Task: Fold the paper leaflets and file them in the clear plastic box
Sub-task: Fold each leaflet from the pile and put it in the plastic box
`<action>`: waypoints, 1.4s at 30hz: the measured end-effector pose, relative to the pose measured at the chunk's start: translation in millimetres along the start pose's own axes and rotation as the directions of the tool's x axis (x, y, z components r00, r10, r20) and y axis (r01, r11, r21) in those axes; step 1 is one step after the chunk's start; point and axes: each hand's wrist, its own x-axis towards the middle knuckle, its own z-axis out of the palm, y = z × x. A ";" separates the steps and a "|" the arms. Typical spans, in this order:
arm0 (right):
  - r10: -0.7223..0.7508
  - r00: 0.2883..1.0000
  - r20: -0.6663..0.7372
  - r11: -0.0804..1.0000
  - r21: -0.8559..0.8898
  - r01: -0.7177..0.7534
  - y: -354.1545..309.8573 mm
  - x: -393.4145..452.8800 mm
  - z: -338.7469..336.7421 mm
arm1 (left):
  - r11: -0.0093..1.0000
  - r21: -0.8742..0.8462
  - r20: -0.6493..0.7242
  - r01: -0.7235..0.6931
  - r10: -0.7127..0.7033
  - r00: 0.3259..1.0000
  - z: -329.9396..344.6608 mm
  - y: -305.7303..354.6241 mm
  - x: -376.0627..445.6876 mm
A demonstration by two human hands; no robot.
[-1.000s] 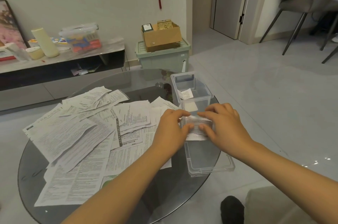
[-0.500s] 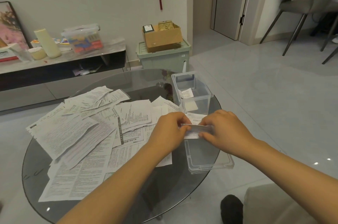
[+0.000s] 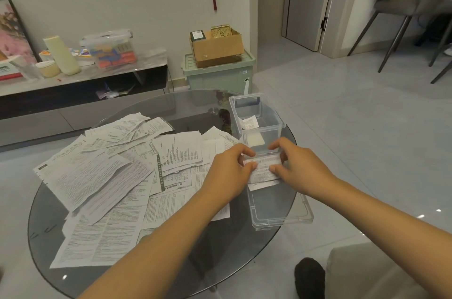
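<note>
Pinching a half-folded leaflet (image 3: 263, 170) between both hands, left hand (image 3: 230, 171) and right hand (image 3: 297, 168) clamped on opposite ends, we hold it above the lid, just at 6 o'clock of the clear plastic box (image 3: 256, 122), likely for short filing; unfolded leaflets (image 3: 102, 176) wait at 9 o'clock on the worktop (image 3: 195, 108).

Two bare forearms, left hand (image 3: 230, 171) and right hand (image 3: 297, 166) ungloved, no sleeves, dark shoe (image 3: 309, 276) at lower edge, possibly a slipper
</note>
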 end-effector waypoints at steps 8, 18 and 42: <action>-0.135 0.983 0.125 0.898 -0.403 0.175 8.0 4.3 6.8 | 0.983 0.164 0.068 -0.079 0.069 0.995 14.6 -5.2 -2.9; -0.240 0.939 0.247 0.816 -0.472 0.333 7.1 5.2 -6.1 | 0.913 0.338 0.285 -0.227 0.131 0.950 -3.8 -5.2 1.8; -0.529 0.848 -0.035 0.783 -0.407 0.471 19.0 5.4 -1.1 | 0.776 0.439 0.152 -0.454 0.433 0.888 -5.8 -3.6 -4.6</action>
